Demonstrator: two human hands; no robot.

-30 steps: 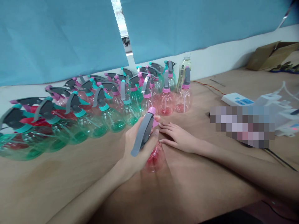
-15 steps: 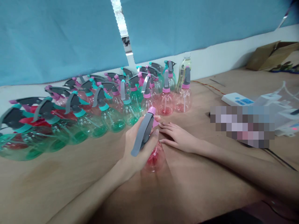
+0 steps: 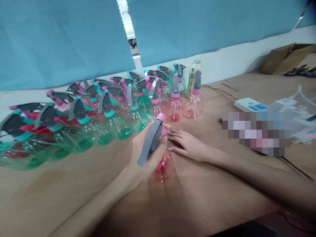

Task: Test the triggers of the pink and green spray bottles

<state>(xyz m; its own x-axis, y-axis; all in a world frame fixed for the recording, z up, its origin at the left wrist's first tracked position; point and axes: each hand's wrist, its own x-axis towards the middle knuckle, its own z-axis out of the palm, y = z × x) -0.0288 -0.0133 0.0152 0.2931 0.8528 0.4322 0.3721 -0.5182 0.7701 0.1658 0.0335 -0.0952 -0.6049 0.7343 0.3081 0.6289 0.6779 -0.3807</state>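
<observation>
A clear red spray bottle [image 3: 163, 169] stands on the brown table [image 3: 212, 204], its grey trigger and pink nozzle pointing away from me. My left hand [image 3: 145, 154] is wrapped round its neck, just below the spray head, and hides the collar. My right hand [image 3: 185, 143] lies palm down on the table just right of the bottle, fingers slightly spread and pointing at it, with nothing in them. Behind my hands is a red bottle with a pink collar [image 3: 175, 108]. Green bottles with teal collars, such as one nearby [image 3: 120, 126], stand to the left.
Several more spray bottles fill the back left. A labelled drink bottle [image 3: 194, 77] stands behind them. On the right are a white power strip [image 3: 250, 105] with plugs, a pixelated object [image 3: 256, 133] and a black cable. An open cardboard box [image 3: 283, 61] sits at the back right.
</observation>
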